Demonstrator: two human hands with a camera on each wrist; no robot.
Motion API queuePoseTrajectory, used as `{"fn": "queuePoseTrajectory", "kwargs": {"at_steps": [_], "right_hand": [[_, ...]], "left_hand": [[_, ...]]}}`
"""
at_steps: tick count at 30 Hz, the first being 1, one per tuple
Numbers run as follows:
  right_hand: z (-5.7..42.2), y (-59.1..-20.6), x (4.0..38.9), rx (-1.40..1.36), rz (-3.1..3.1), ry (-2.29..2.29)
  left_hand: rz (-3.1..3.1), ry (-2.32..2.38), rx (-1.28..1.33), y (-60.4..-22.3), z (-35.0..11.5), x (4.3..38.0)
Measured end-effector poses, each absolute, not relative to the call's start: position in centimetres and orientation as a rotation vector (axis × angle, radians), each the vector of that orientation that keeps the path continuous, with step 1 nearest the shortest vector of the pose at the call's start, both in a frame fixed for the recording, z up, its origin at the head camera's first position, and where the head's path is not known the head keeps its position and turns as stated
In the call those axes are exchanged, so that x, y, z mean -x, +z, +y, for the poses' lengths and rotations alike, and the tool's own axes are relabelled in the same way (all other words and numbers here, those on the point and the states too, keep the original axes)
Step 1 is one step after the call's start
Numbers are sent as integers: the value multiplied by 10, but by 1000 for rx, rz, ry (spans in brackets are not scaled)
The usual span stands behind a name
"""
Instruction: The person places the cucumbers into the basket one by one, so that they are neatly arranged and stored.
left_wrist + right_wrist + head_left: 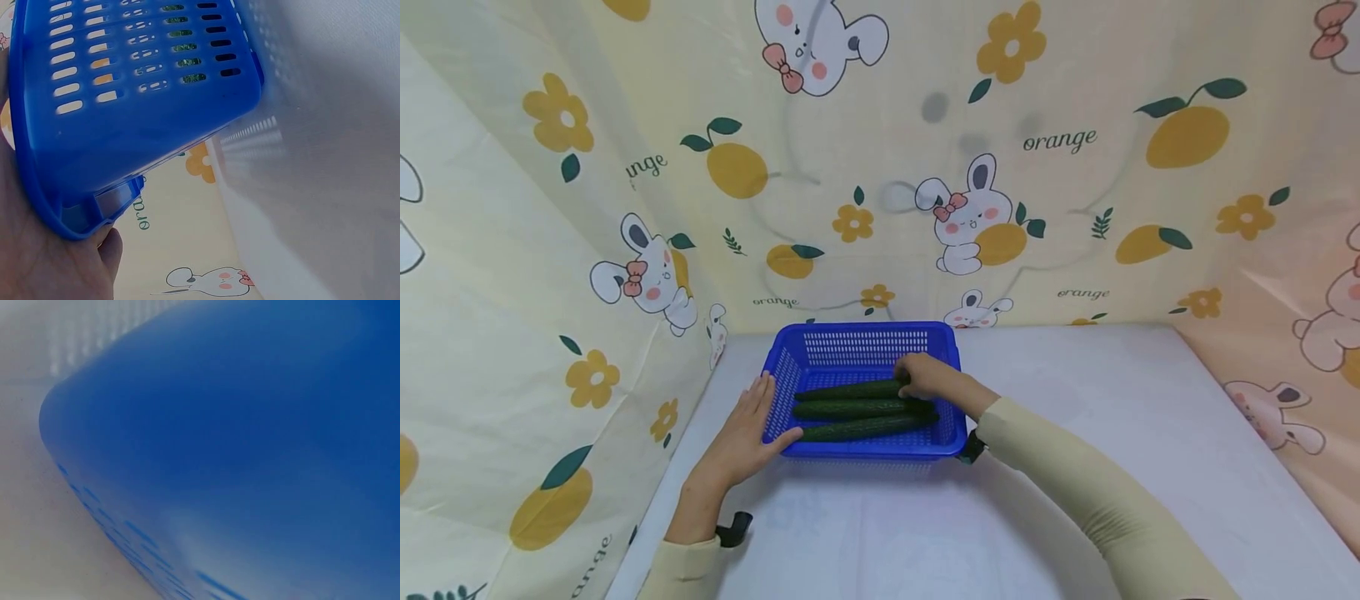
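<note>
Three long dark green cucumbers lie side by side in a blue plastic basket point(865, 451): a back one point(842, 390), a middle one point(850, 409) and a front one point(865, 427). My right hand point(925, 377) reaches over the basket's right side, its curled fingers gripping the right end of the back cucumber. Against the left rim rests my left hand point(741, 437), fingers straight along the side and thumb at the near left corner. The left wrist view shows the palm point(44, 256) at the rim. In the right wrist view the basket wall point(206, 425) hides the right hand.
The basket stands on a white table point(1075, 433) near its back edge. A curtain point(880, 167) printed with rabbits and oranges rises behind the table and along both sides. Each wrist carries a small dark camera, such as the left wrist camera point(735, 528).
</note>
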State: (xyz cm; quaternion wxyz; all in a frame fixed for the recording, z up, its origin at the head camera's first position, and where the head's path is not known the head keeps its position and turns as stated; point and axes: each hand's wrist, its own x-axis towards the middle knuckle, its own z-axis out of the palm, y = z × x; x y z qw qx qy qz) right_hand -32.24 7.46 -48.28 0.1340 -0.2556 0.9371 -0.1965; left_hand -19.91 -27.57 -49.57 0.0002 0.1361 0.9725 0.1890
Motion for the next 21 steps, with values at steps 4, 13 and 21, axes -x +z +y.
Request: {"fn": "queuePoseTrajectory", "kwargs": {"at_steps": [4, 13, 21], "right_hand": [[78, -479, 321, 774, 2713, -619], [107, -457, 309, 887, 2731, -766], [159, -431, 289, 825, 2856, -885]], "left_hand": [[3047, 587, -428, -495, -276, 200], [3048, 574, -421, -494, -278, 200], [3095, 500, -396, -482, -277, 199]]}}
